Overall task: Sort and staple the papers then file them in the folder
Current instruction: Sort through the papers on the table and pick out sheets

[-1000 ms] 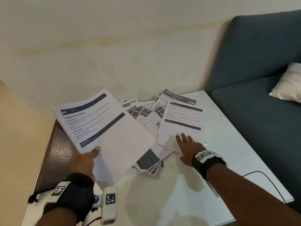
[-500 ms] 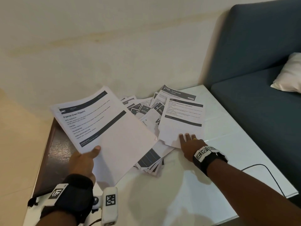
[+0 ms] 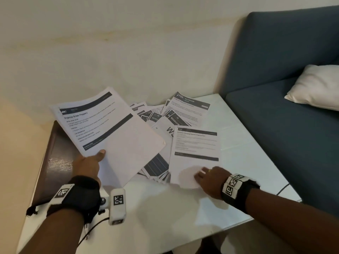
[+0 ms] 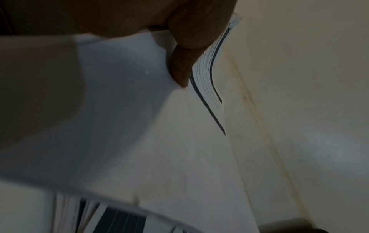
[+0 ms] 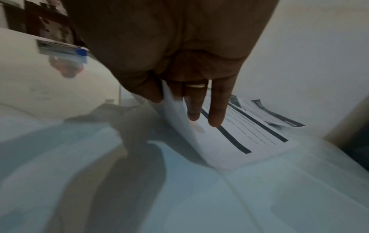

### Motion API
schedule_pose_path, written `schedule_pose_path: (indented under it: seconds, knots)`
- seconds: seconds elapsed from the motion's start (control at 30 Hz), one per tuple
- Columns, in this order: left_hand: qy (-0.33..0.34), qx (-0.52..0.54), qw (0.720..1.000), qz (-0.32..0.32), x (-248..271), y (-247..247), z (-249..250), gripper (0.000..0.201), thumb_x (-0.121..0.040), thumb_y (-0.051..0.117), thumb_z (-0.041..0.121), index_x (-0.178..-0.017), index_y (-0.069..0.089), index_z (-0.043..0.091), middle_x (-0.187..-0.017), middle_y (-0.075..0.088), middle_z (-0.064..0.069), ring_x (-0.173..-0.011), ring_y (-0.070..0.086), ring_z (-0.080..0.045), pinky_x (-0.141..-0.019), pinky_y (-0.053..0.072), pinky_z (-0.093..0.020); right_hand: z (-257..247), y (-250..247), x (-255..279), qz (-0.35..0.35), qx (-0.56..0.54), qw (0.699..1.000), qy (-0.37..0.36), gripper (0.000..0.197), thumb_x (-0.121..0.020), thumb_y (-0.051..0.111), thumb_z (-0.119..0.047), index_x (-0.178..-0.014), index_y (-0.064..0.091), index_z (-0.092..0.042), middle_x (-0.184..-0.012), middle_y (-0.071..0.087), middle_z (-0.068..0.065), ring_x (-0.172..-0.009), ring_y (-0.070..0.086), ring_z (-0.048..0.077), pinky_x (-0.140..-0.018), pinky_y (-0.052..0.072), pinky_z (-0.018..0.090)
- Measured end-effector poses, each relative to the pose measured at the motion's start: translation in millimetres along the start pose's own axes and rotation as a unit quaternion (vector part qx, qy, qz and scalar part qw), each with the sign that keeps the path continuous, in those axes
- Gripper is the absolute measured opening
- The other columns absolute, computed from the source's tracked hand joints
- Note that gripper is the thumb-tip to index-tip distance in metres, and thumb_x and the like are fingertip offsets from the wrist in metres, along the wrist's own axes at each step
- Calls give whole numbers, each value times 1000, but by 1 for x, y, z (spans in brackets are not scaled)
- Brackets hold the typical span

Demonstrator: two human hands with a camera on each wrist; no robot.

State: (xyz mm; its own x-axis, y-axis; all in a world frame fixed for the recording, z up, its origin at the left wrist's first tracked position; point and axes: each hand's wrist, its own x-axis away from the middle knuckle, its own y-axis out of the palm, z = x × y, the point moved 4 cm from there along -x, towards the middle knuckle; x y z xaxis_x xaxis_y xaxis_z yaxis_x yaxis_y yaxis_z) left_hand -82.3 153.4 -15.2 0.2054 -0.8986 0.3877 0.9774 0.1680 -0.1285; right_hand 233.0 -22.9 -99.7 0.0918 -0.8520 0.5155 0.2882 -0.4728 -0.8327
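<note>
My left hand [image 3: 98,157] holds up a stack of printed sheets [image 3: 110,129] headed "Organize Green Peppers". Its thumb [image 4: 179,63] lies on top and the fingers are hidden beneath. My right hand [image 3: 201,176] pinches the near edge of a single printed sheet [image 3: 195,149], which lies on the white table [image 3: 165,208]. In the right wrist view this sheet [image 5: 239,141] curls up between the thumb below and the fingers above. A loose pile of other papers [image 3: 165,118] is spread at the back of the table. A dark brown folder [image 3: 55,162] lies at the table's left side.
A blue sofa [image 3: 275,125] with a white pillow [image 3: 315,87] stands against the table's right side. The wall runs close behind the pile. A black cable [image 3: 282,187] crosses the table's right corner. The right wrist view shows a small silver and blue object [image 5: 61,50] on the table, blurred.
My right hand has dragged the single sheet off the pile toward the table's near edge and now pinches its near edge. The left hand keeps its stack held up.
</note>
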Motion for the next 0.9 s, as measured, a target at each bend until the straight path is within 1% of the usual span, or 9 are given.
schedule_pose_path:
  seconds: [0.1,0.17,0.23,0.3,0.4,0.47,0.57,0.7,0.9]
  knots:
    - [3,-7,1000,11,-3,-5,-2,39,-89,71,12,-124,55,6,-112,59,-9,-100,52,-29,-88,41,-39,-12,15,20,-71,-36,995,-59,55,-102,35,-29,-151,23,-8,-158,24,17,-143,30,35,-104,36,49]
    - [7,-28,999,20,-6,-7,-3,39,-88,71,13,-123,56,6,-112,59,-9,-99,52,-29,-90,42,-40,-11,15,31,-114,-79,988,-62,72,-96,12,-63,-154,21,-21,-163,14,11,-147,24,30,-111,29,49]
    - [7,-35,999,26,-9,-8,-3,41,-86,74,16,-122,57,6,-115,62,-11,-102,56,-33,-95,46,-46,-6,6,33,-103,-107,987,-57,100,-74,-13,-80,-140,44,-30,-151,41,5,-134,44,27,-102,39,43]
    - [6,-36,999,25,-12,-6,-4,37,-86,74,16,-118,57,7,-112,61,-10,-101,55,-32,-94,46,-45,7,-8,28,-38,-180,982,30,76,-91,6,-73,-115,60,-25,-123,63,4,-112,59,28,-88,43,35]
    - [13,-38,999,15,-14,-3,-8,33,-88,72,14,-117,57,9,-108,59,-9,-98,53,-30,-88,43,-41,40,-7,10,68,-287,931,214,35,-97,46,-44,-106,61,-14,-114,62,11,-103,59,30,-84,45,31]
    - [15,-40,999,11,-16,-2,-10,32,-87,72,15,-116,58,10,-107,60,-8,-99,55,-31,-87,44,-41,56,4,3,80,-364,864,340,44,-89,58,-50,-112,56,-13,-119,54,13,-106,57,33,-89,48,37]
    - [10,-43,999,12,-21,-2,-15,36,-87,73,16,-118,56,12,-108,60,-5,-100,55,-31,-89,45,-44,61,25,-2,30,-453,767,454,82,-72,71,-65,-126,42,-12,-129,43,16,-117,50,39,-95,46,45]
    - [9,-66,997,26,-26,-3,-18,47,-83,77,21,-124,56,12,-111,61,-5,-103,56,-33,-97,47,-52,49,29,-11,8,-421,779,465,92,-65,79,-62,-127,34,-12,-131,35,14,-122,43,40,-93,44,45]
    - [10,-52,998,17,-24,3,-20,44,-86,74,17,-125,55,11,-111,61,-5,-101,55,-30,-89,45,-43,50,31,-24,-3,-456,762,461,90,-63,85,-53,-123,33,-12,-125,48,14,-118,50,36,-95,43,44]
